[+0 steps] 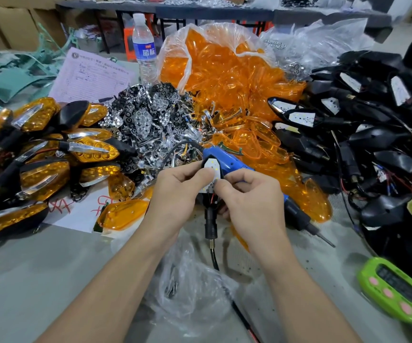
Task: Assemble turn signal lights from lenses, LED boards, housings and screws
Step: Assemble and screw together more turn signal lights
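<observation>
We hold one housing [210, 222] at centre frame. Our left hand [175, 194] curls round it with the thumb on the white LED board [212, 167]; our right hand [252, 201] pinches the board's lower end. The board does not look fully seated to us; uneven pressure could leave it crooked, or trap the red wires [211, 199] beneath it. The screwdriver [232, 163] lies just behind; the lenses [224, 78] are heaped at upper centre.
</observation>
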